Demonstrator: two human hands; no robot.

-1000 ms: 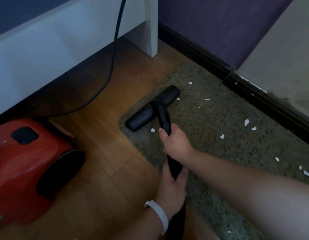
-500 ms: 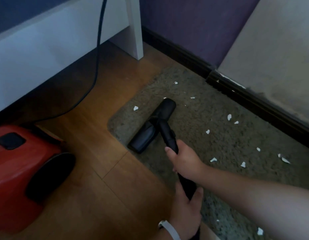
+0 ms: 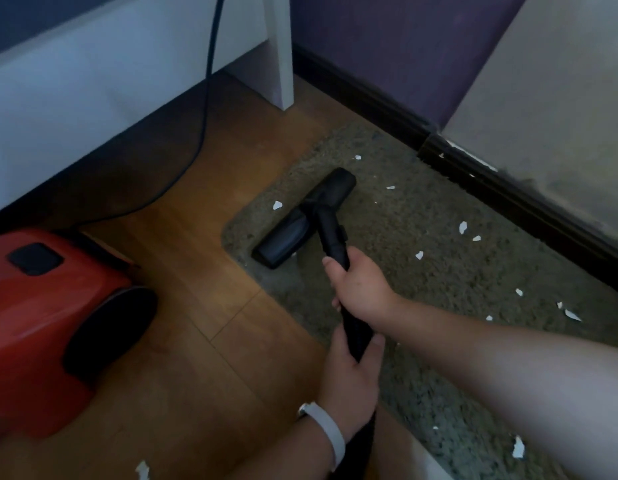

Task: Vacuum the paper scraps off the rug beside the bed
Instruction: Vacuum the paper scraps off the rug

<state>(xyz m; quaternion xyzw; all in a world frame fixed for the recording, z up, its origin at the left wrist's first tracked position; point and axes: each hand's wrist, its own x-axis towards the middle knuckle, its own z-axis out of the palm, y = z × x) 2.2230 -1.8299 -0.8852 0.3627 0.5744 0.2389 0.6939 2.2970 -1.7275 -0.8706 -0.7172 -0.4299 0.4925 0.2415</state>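
A grey-green shaggy rug [image 3: 421, 271] lies on the wood floor beside the white bed frame [image 3: 75, 98]. The black vacuum nozzle [image 3: 300, 220] rests on the rug's near-left corner, set diagonally. My right hand [image 3: 359, 285] grips the black wand [image 3: 331, 237] just behind the nozzle. My left hand [image 3: 352, 386], with a white wristband, holds the wand lower down. Several white paper scraps [image 3: 462, 226] dot the rug to the right of the nozzle, and one scrap [image 3: 277, 205] lies just beyond its left half.
The red vacuum body [image 3: 47, 323] sits on the wood floor at left, its black cord [image 3: 210, 81] running up past the bed frame. A dark baseboard [image 3: 508, 188] and purple wall border the rug's far side. One scrap [image 3: 143, 471] lies on the floor near me.
The nozzle was pulled back toward me across the rug corner, uncovering a scrap beyond it, then shifted slightly forward again. Both hands kept their grip on the wand.
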